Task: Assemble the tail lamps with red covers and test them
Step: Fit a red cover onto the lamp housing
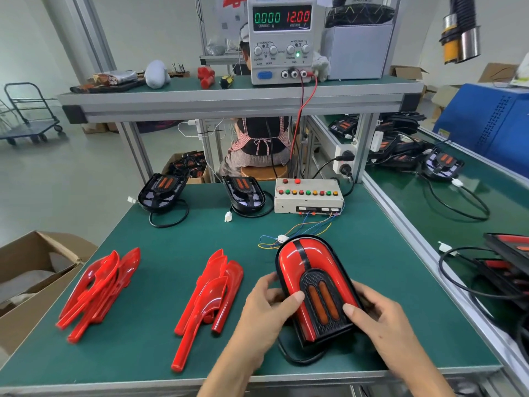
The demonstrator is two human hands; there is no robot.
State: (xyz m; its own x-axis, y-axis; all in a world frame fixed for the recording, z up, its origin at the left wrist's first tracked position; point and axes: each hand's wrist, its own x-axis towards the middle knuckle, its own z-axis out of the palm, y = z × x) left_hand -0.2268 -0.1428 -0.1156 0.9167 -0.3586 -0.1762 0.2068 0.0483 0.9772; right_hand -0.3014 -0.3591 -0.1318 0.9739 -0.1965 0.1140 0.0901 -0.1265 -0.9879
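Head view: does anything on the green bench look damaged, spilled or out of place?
Nothing stands out. Both hands, left and right, hold an assembled tail lamp; two piles of red covers lie loosely stacked, and two uncovered lamp bases wait beside the test box.

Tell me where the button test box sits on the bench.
The test box sits at the green bench's far right, beside a bare black lamp base, beyond the held tail lamp.
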